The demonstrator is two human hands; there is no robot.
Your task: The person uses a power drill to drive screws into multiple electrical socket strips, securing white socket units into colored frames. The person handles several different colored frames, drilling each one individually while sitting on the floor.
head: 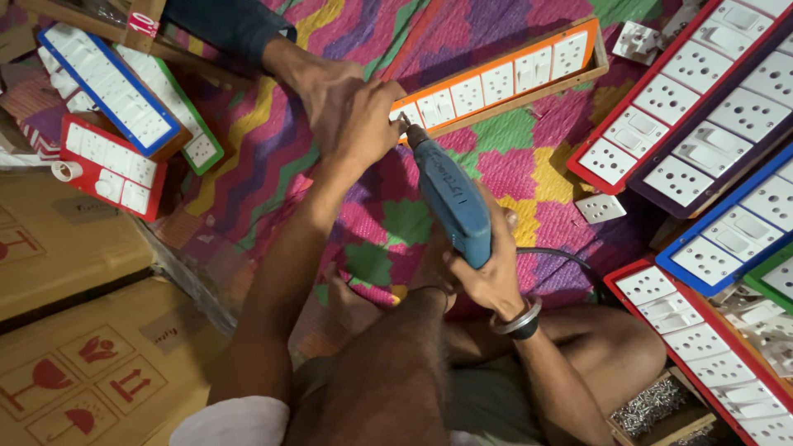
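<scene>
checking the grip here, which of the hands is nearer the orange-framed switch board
Left. The left hand rests on the end of the orange-framed switch board; the right hand grips the blue drill lower down.

Seated on a bright zigzag-patterned mat (248,149), a person grips a blue power drill (453,202) in the right hand (487,277), its tip set against the near end of an orange-framed switchboard (496,78) in a wooden box. The left hand (359,124) presses down beside the drill tip, another person's hand (318,78) just behind it. Red- and blue-framed boards (702,99) lie stacked to the right, cardboard cartons (74,330) to the left.
</scene>
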